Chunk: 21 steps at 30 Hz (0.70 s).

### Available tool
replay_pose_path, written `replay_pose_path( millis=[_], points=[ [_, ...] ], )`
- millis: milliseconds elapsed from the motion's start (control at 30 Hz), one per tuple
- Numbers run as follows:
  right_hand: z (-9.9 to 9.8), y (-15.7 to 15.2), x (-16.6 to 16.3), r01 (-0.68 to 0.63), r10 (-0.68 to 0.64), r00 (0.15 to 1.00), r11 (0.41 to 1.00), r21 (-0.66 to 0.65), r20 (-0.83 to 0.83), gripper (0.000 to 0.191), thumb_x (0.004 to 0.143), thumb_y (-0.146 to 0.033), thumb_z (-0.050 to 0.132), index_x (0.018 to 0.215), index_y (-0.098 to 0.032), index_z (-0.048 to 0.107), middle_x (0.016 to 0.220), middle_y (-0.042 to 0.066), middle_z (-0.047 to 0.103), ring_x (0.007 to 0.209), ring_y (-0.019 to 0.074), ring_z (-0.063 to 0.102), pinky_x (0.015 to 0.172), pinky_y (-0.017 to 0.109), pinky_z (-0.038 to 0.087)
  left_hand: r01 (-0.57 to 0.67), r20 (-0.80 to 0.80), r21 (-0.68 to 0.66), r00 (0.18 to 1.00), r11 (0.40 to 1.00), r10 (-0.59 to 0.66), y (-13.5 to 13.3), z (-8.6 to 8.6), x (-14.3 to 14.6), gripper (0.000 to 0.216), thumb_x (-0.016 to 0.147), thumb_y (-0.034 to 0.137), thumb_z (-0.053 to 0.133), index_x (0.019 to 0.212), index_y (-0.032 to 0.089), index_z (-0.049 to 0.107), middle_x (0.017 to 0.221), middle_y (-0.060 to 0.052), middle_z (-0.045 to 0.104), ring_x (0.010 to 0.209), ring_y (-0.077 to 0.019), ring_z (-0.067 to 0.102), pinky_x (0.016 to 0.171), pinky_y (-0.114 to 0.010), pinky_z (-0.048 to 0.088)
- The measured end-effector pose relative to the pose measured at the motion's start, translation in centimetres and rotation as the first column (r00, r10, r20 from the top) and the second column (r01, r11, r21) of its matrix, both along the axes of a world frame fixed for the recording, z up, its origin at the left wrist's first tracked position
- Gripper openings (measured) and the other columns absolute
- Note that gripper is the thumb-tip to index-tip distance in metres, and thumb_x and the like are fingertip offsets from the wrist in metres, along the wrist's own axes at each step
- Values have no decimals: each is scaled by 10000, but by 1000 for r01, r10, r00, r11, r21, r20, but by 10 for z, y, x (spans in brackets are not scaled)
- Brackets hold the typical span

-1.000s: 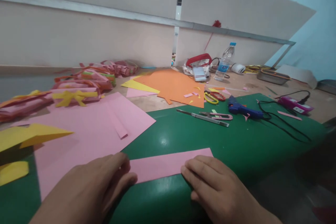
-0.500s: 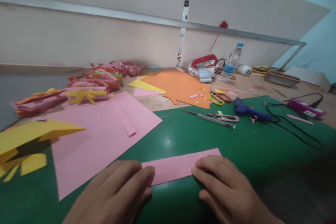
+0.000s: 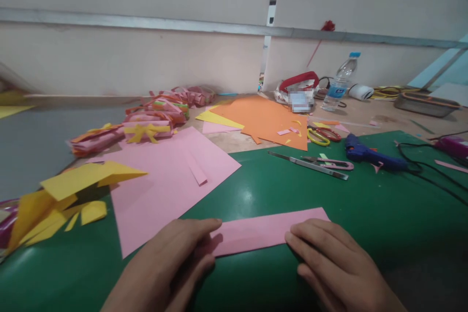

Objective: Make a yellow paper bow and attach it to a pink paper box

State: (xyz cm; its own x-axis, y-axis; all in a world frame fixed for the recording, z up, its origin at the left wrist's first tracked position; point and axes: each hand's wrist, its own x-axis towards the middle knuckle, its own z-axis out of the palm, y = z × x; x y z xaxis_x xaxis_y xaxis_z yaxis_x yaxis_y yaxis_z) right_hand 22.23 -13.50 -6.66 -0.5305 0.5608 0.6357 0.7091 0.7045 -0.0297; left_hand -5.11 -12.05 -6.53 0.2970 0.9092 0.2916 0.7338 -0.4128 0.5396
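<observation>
Pink paper strip point(image 3: 263, 230) flat on the green mat point(image 3: 365, 214), near the front edge of the counter. Left hand point(image 3: 171, 265) pressing one end, right hand point(image 3: 334, 265) pressing the other, both flat, not gripping. Best to keep edges lined up, press firmly, rub along the fold slowly. Pink sheet point(image 3: 164, 180) just beside.

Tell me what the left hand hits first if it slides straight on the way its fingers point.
Likely only the pink strip it already presses; past that the left hand crosses bare green mat, probably toward the knife, though depth is unclear.
</observation>
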Motion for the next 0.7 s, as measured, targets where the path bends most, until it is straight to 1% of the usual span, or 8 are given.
replay_pose_path(
  millis=[100, 200, 333, 433, 567, 633, 700],
  points=[
    [0, 0, 0, 0, 0, 1000, 1000, -7, -1, 239, 905, -237, 469, 986, -126, 664, 924, 93, 701, 870, 194, 624, 791, 292, 496, -1, 6, -42, 1000, 999, 2, 2, 4, 4, 159, 843, 416, 509, 965, 344, 582, 866, 46, 656, 778, -127, 609, 662, -187, 478],
    [0, 0, -1, -5, 5, 1000, 1000, -23, -1, 235, 897, -227, 479, 990, -115, 664, 932, 100, 698, 881, 198, 620, 792, 295, 499, -30, -1, -162, 1000, 986, 31, 4, 7, 5, 170, 828, 454, 509, 929, 333, 572, 879, 54, 645, 806, -132, 596, 685, -202, 477],
    [-1, 0, 0, -9, 8, 1000, 999, -35, -15, 233, 892, -213, 485, 1001, -105, 660, 936, 105, 697, 884, 201, 617, 794, 301, 497, -39, -122, -342, 993, 939, -3, 7, 11, 4, 226, 860, 468, 425, 961, 291, 521, 929, 21, 626, 859, -162, 575, 729, -267, 468],
    [-2, -1, 0, 0, 0, 1000, 999, -39, -13, 230, 891, -209, 485, 1013, -117, 657, 941, 97, 699, 889, 201, 618, 809, 313, 492, -63, -237, -424, 971, 903, -43, 10, 19, 7, 250, 884, 460, 350, 897, 246, 478, 875, -5, 609, 797, -176, 563, 685, -305, 442],
    [-3, -3, 1, -10, 9, 1000, 999, -31, -27, 222, 885, -195, 494, 1001, -110, 663, 932, 94, 698, 880, 198, 615, 812, 319, 487, -129, -405, -467, 911, 875, -81, 17, 32, 14, 286, 874, 455, 332, 759, 219, 447, 763, -10, 583, 680, -183, 534, 599, -313, 372],
    [-3, -4, 1, -13, 12, 1000, 999, -37, -29, 221, 884, -187, 496, 994, -101, 668, 924, 97, 696, 876, 199, 611, 811, 318, 485, -123, -452, -464, 884, 877, -116, 22, 36, 16, 281, 865, 433, 340, 726, 215, 453, 728, -7, 576, 655, -185, 526, 577, -305, 345],
    [-1, -3, 1, -12, 11, 1000, 999, -47, -28, 229, 891, -187, 487, 996, -94, 668, 926, 103, 691, 879, 199, 605, 813, 316, 482, -88, -464, -467, 872, 880, -159, 28, 37, 17, 266, 859, 401, 347, 713, 215, 468, 707, -2, 569, 636, -178, 516, 561, -292, 327]
  ],
)
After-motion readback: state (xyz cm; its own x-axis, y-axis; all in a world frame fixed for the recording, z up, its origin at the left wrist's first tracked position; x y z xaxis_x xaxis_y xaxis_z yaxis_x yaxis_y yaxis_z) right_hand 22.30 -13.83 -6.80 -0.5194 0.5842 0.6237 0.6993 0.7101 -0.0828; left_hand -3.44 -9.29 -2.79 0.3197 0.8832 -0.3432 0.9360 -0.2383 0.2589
